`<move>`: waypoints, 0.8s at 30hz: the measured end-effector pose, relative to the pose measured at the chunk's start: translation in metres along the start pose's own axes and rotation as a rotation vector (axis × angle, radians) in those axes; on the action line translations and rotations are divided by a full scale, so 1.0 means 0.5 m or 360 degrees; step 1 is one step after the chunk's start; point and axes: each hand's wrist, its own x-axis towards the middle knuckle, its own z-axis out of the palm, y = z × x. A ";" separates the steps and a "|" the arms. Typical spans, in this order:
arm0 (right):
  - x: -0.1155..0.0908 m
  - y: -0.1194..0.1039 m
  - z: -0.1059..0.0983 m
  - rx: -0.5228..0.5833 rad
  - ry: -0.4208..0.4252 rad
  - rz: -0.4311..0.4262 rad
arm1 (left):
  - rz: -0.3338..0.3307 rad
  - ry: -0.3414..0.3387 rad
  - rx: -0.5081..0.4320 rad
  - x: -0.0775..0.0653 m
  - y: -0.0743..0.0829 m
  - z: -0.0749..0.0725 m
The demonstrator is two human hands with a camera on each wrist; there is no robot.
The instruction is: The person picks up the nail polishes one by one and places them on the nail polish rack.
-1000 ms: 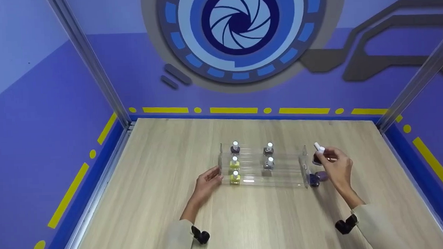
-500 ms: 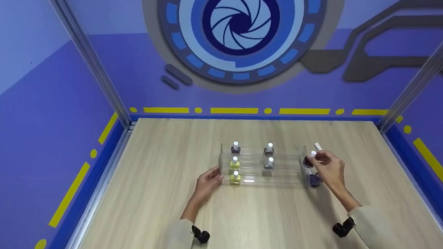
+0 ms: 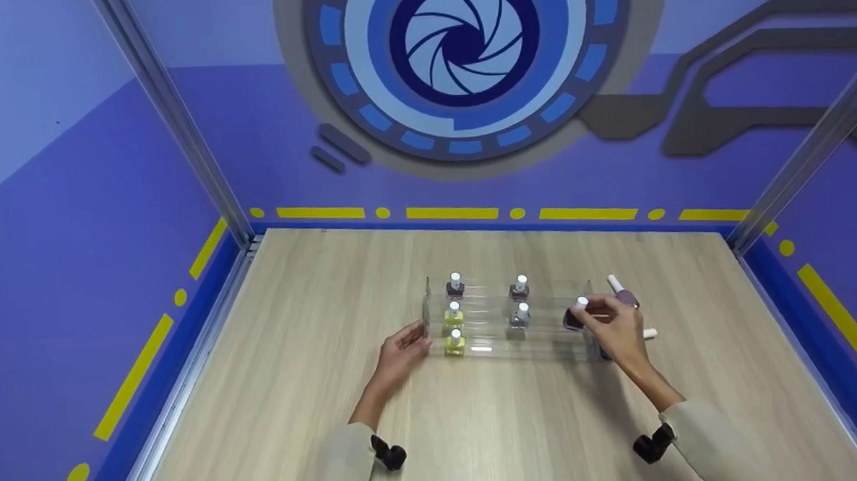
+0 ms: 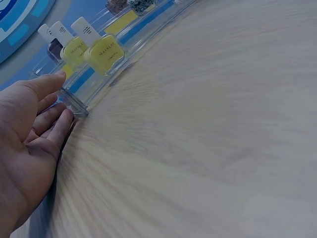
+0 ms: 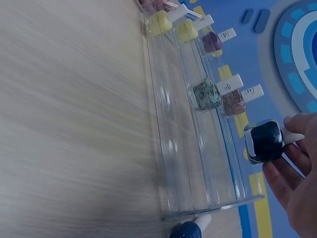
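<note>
A clear tiered rack [image 3: 549,347] stands on the table. My left hand [image 3: 402,354] touches its left end with bent, relaxed fingers; the left wrist view shows the thumb and fingertips at the end panel [image 4: 74,104]. My right hand [image 3: 615,333] pinches the white cap of a dark nail polish bottle [image 5: 266,141] over the rack's right part. Two yellow nail polish bottles [image 4: 105,54] and a dark purple one [image 5: 212,42] stand in the left column. A glittery grey-green bottle [image 5: 206,95] and a glittery brownish one [image 5: 234,102] stand in the middle column.
Right of the rack, a purple bottle [image 3: 626,298] lies on the table, partly behind my right hand. A dark blue bottle [image 5: 185,230] lies close to the rack's right end panel [image 5: 213,208]. Another white cap [image 3: 649,333] shows beside the right hand. Patterned walls surround the table.
My right hand has moved left with the dark nail polish bottle, from outside the rack to over its right part. The left hand has stayed at the rack's left end.
</note>
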 end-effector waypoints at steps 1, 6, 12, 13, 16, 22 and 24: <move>-0.001 -0.002 0.003 0.0016 -0.0013 -0.0002 | -0.0006 0.0005 -0.0001 0.000 0.000 0.000; -0.007 -0.009 0.013 0.0066 -0.0068 0.0009 | -0.0008 0.0004 -0.0016 0.001 0.000 0.000; -0.013 -0.016 0.025 -0.0037 -0.0100 0.0034 | -0.0003 0.0013 0.0011 0.001 0.001 0.000; -0.014 -0.016 0.029 -0.0038 -0.0101 0.0039 | -0.0007 0.0015 0.0010 0.001 0.000 0.000; -0.016 -0.016 0.040 -0.0013 -0.0097 0.0036 | -0.0012 0.0017 -0.0002 0.002 0.000 0.000; -0.023 -0.017 0.060 0.0026 -0.0126 0.0030 | -0.0006 0.0007 -0.0028 0.001 -0.001 0.001; -0.025 -0.018 0.065 0.0018 -0.0148 0.0040 | -0.0003 0.0007 -0.0033 0.000 -0.001 0.001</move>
